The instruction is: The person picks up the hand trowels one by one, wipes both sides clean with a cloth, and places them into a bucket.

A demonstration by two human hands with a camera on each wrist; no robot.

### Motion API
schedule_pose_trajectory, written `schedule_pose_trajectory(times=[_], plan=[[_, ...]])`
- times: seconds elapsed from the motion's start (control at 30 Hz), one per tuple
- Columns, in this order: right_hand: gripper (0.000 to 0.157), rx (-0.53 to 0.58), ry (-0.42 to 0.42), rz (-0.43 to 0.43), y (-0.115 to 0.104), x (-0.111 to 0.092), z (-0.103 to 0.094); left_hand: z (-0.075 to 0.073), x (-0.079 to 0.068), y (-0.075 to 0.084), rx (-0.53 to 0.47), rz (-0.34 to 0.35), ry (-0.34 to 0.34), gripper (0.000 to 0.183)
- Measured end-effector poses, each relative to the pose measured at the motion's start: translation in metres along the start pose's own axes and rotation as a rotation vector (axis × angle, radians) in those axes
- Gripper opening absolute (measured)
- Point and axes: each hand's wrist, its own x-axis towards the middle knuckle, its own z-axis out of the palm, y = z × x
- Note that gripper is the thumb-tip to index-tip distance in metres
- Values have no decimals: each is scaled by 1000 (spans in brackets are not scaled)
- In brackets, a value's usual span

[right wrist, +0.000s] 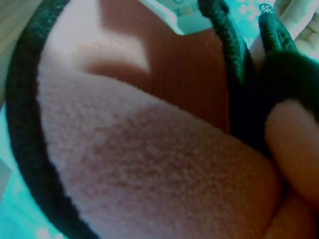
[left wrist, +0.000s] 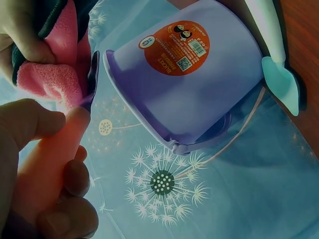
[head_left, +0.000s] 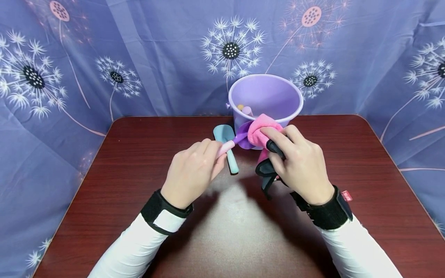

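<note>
My left hand (head_left: 194, 168) grips the pink handle of a toy shovel (head_left: 226, 147) with a purple head. In the left wrist view, thumb and fingers wrap that pink handle (left wrist: 50, 154). My right hand (head_left: 304, 164) holds a pink fleecy cloth (head_left: 264, 124) with black edging, bunched against the purple head and hiding part of it. The cloth's plush side (right wrist: 159, 164) fills most of the right wrist view. Both hands are above the table, in front of the purple bucket.
A purple bucket (head_left: 278, 94) stands at the table's back edge, with a yellow piece (head_left: 240, 107) and a lilac piece (head_left: 247, 111) inside. Left of it lies a teal toy shovel (head_left: 224, 132) on the dark red tabletop (head_left: 146, 162). Behind hangs a blue dandelion-print curtain (head_left: 167, 58).
</note>
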Motion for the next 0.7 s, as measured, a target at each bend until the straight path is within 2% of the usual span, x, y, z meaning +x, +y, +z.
schedule_pose_trajectory(times=[0.3,0.57,0.7], plan=[[44,-20,31,82,5,0,-2,-1,0,-4,-10,-11,34,14],[45,-63,-3,148,8,-1,-7,-3,0,-7,-3,-19,48,13],[43,-74,-8,154,8,0,-7,-2,-1,-6,-17,-20,45,15]])
